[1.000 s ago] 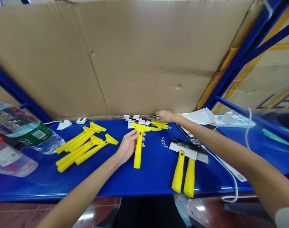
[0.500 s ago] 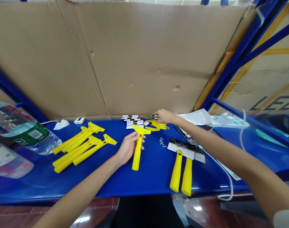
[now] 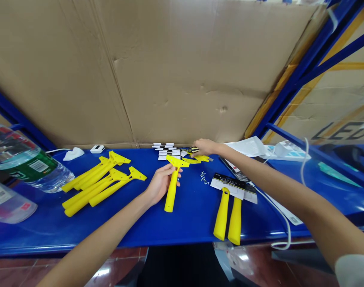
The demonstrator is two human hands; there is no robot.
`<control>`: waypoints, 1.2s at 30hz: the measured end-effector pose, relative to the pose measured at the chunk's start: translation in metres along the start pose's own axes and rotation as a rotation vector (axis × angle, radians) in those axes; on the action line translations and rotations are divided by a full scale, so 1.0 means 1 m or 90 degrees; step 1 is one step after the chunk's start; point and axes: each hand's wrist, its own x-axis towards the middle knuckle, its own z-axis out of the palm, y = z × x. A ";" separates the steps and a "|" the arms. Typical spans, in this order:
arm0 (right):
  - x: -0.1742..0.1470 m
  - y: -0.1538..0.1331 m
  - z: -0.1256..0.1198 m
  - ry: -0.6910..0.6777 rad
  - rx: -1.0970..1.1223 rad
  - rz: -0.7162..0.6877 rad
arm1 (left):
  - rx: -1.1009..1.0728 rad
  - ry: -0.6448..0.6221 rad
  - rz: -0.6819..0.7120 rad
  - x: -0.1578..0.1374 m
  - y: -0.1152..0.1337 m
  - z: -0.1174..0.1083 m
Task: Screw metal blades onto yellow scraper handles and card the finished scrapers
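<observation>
A pile of yellow scrapers lies on the left of the blue shelf. The left hand is wrapped around a yellow scraper handle near the middle. Farther back, the right hand pinches a small black-and-yellow tool beside loose yellow caps. Two packaged scrapers lie right.

bright, even daylight | glare streaks on blue table front edge and red floor | soft, faint shadows under arms | strong wide-angle bending at edges | water bottle at left smeared, centre sharp
</observation>
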 end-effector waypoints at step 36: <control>-0.089 -0.080 -0.034 0.065 0.599 -0.111 | -0.005 0.042 0.028 -0.003 -0.005 -0.001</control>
